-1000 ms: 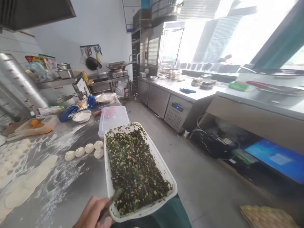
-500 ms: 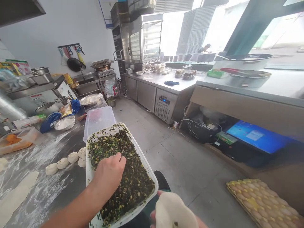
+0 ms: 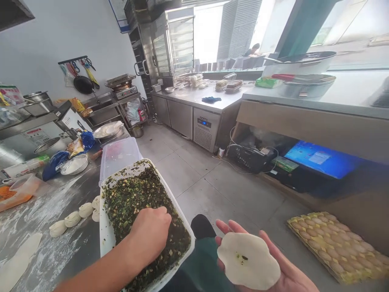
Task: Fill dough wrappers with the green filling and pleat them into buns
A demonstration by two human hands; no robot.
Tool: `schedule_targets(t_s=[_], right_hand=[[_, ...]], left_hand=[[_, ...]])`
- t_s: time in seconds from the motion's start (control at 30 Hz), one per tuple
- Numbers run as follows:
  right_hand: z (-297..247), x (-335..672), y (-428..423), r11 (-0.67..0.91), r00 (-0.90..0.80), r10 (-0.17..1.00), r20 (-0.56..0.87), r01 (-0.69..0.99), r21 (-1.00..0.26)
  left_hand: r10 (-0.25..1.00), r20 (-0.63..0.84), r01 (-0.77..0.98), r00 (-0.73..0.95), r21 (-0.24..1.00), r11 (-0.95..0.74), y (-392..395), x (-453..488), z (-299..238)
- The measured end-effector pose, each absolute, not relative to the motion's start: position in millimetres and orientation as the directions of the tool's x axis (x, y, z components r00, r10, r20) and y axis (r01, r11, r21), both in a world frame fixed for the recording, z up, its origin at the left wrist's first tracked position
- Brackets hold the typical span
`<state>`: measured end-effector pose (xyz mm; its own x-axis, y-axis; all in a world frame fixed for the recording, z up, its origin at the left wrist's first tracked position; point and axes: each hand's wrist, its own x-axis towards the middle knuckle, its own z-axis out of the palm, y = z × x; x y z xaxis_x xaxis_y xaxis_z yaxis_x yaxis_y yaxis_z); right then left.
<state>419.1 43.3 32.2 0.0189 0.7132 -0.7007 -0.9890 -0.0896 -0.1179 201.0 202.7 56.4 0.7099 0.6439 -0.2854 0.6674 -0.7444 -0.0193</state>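
Observation:
A white rectangular tray (image 3: 104, 239) full of chopped dark green filling (image 3: 130, 196) sits at the edge of a floury steel table (image 3: 60, 247). My left hand (image 3: 148, 235) rests in the filling as a closed fist; what it grips is hidden. My right hand (image 3: 293, 275) is held out palm up to the right of the tray, over the floor. A flat round of white dough (image 3: 247, 261) with a few green specks lies on that palm.
Small dough balls (image 3: 73, 219) lie left of the tray, a clear plastic box (image 3: 117, 156) behind it. A flat dough sheet (image 3: 18, 263) lies at the far left. A tray of eggs (image 3: 337, 247) sits low on the right, near a lit screen (image 3: 322, 158).
My left hand has moved from the tray's near corner into the filling. My right hand has come up into view, its palm flat with the dough round on it. The view has swung right.

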Motion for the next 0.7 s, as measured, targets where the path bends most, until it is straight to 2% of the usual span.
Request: schedule_targets(t_s=[0.17,0.27,0.3,0.37,0.43,0.6,0.7], right_hand=[[36,416,46,0.004,0.134,0.663,-0.737,-0.985,-0.175],[35,416,47,0.041,0.269,0.634,-0.725,-0.948,-0.317],[34,416,48,0.039,0.314,0.629,-0.711,-0.926,-0.375],[35,414,51,0.025,0.373,0.608,-0.701,-0.891,-0.453],[40,410,56,0.016,0.374,0.592,-0.714,-0.891,-0.453],[64,389,78,-0.005,0.361,0.643,-0.676,-0.880,-0.475],[76,366,95,-0.034,0.324,0.683,-0.655,-0.882,-0.471]], left_hand=[[0.649,-0.291,0.703,0.703,0.140,-0.698,190,200,61],[0.666,-0.287,0.724,0.689,0.232,-0.650,186,191,61],[0.676,-0.293,0.736,0.676,0.302,-0.606,186,186,60],[0.702,-0.332,0.751,0.630,0.491,-0.442,187,176,54],[0.715,-0.401,0.733,0.573,0.640,-0.229,188,163,46],[0.711,-0.542,0.668,0.448,0.731,0.136,192,131,39],[0.782,-0.493,0.601,0.382,0.775,0.195,195,118,61]])
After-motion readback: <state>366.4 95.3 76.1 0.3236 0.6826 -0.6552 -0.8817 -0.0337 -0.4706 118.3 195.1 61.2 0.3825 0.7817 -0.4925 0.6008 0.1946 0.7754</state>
